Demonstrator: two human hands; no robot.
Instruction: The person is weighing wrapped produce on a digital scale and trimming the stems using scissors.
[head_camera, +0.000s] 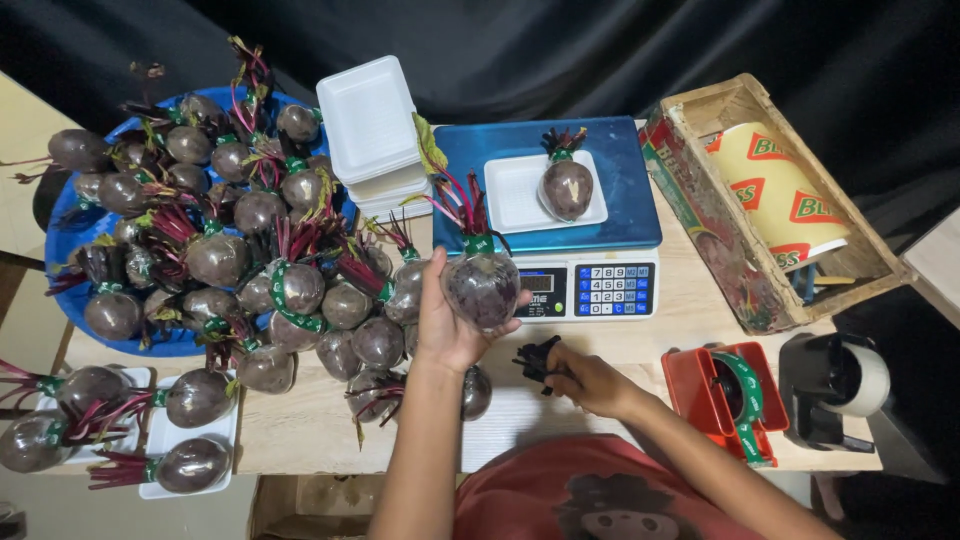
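Wrapped beetroot (481, 288) – held up in front of the scale (560, 215), cupped in left hand (448, 322) | right hand (585, 378) – fingers pinched on small black clip (537, 360) on desk (320, 425) | risk – smooth film could slip from the one-handed grip, dropping it onto the loose beetroot pile (270, 270)

Produce packing stall, prob. market back room: scale (548, 215) on wood table (330, 425), beets (250, 250) heaped left of scale, foam trays (368, 125) behind-left, tape dispensers (735, 400) right.
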